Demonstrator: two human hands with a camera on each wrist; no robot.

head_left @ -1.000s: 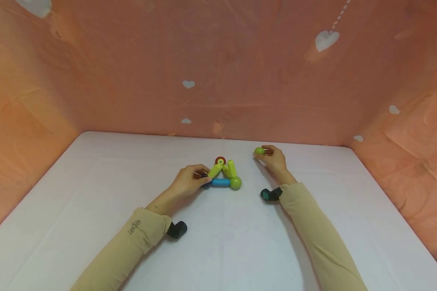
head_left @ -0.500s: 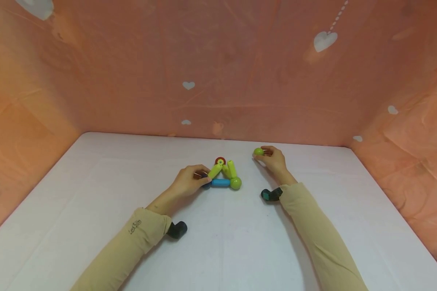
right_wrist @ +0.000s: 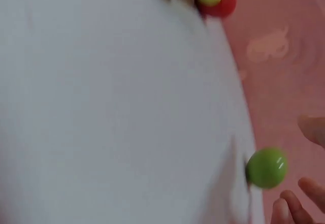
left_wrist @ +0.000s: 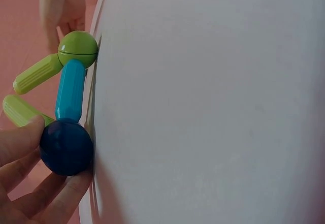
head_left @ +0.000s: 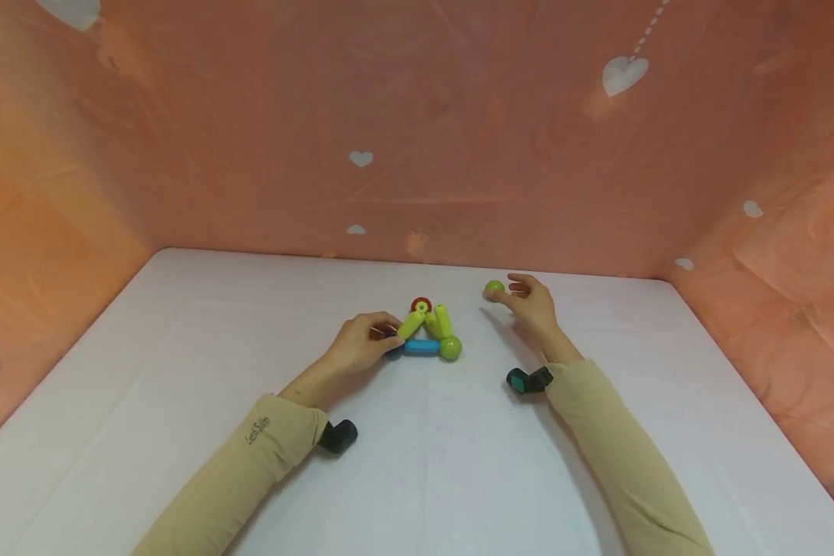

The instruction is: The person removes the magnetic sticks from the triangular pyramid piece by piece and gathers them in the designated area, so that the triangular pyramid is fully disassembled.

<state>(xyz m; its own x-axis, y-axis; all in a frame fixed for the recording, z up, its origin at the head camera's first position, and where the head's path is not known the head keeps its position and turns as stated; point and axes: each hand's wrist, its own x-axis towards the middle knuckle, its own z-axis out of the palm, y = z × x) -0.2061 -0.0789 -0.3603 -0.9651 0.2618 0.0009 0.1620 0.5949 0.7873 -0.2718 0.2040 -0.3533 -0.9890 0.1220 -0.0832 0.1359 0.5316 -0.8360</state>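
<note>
My left hand [head_left: 363, 344] grips a dark blue ball [left_wrist: 66, 149], thumb on one side and fingers on the other. The ball forms one corner of a magnetic-toy frame. A blue rod [head_left: 422, 347] runs from it to a green ball [head_left: 450, 347], and a yellow-green rod [head_left: 410, 325] slants up to a red ball [head_left: 421, 306] with a yellow rod end showing. Another yellow-green rod [head_left: 443, 321] rises from the green ball. A loose green ball [right_wrist: 267, 168] lies on the table. Beside it is my right hand [head_left: 533, 306], its spread fingers apart from the ball in the right wrist view.
The white-covered table [head_left: 424, 463] ends at a back edge just behind the toy pieces. An orange curtain with white hearts [head_left: 417, 139] stands behind it and on both sides. A black wrist camera [head_left: 337, 438] sits below the left cuff, another [head_left: 530, 380] by the right cuff.
My right hand has let go of the loose green ball, spread its fingers and drawn slightly right. The left hand and the toy frame hold their place.
</note>
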